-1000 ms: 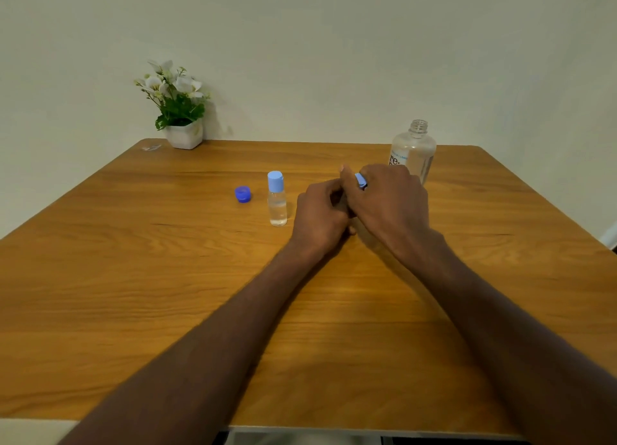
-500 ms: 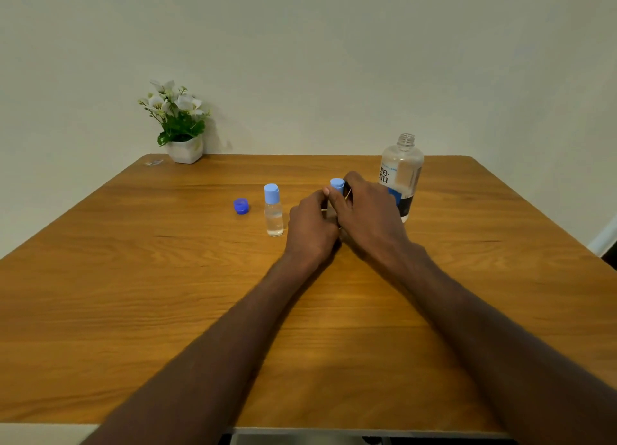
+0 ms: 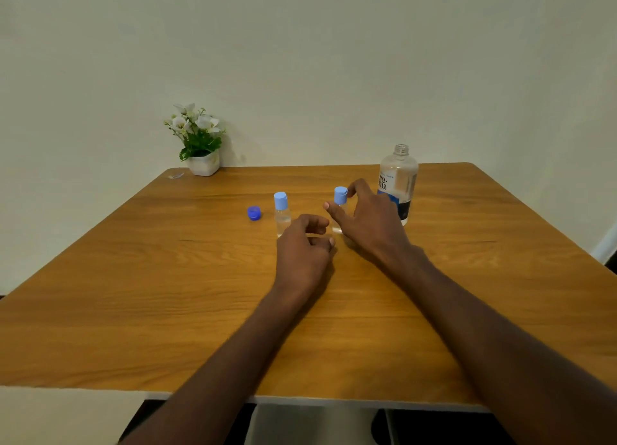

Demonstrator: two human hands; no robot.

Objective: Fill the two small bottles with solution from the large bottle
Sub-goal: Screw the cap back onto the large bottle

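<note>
Small bottles (image 3: 282, 213) and (image 3: 340, 207) stand capped mid-tabletop (image 3: 133, 294). The right hand (image 3: 369, 221), fingers spread and gripping nothing, hovers around the right bottle; the left hand (image 3: 305, 247) is loosely curled, empty. At 1 o'clock, the large bottle (image 3: 397, 184) stands uncapped: a careless right wrist could tip and spill it.
</note>
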